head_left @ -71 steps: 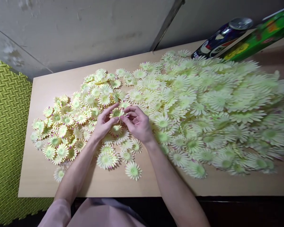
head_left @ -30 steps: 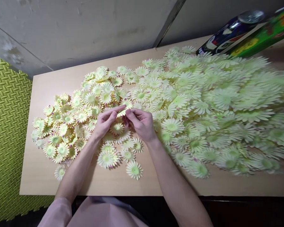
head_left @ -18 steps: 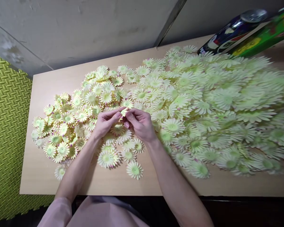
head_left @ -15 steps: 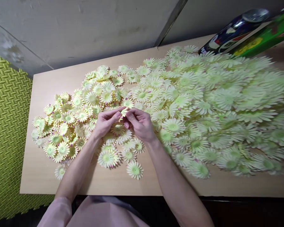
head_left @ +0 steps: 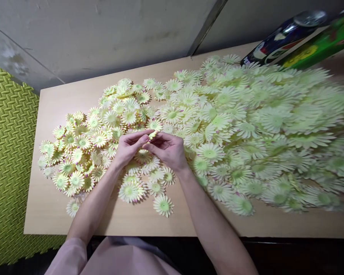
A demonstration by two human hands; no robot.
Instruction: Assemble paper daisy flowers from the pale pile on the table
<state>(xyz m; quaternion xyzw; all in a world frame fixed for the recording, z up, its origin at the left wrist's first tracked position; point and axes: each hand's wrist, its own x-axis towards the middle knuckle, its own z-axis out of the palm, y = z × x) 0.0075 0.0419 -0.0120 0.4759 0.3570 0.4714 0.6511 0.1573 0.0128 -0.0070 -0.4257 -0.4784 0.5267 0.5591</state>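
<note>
Between my two hands is a small pale yellow-green artificial flower (head_left: 152, 135), mostly hidden by the fingers. My left hand (head_left: 131, 147) pinches it from the left with thumb and forefinger. From the right, my right hand (head_left: 169, 149) closes on the same flower, its thumb reaching across to the left fingertips. Under and around both hands lie many loose flower heads with green centres and purple-tipped petals. A smaller-petalled heap (head_left: 83, 142) spreads to the left, and a larger heap (head_left: 246, 130) covers the right side. One single flower (head_left: 163, 206) lies in front of the hands.
The light wooden table (head_left: 51, 217) backs onto a grey wall (head_left: 117, 34). At the back right stand a dark blue bottle (head_left: 283, 36) and a green printed box (head_left: 323, 42). A yellow-green foam mat (head_left: 11, 160) rises along the left edge.
My right thumb has moved left and straightened towards the left fingertips. The flower is now more covered by my fingers. My left hand has hardly moved.
</note>
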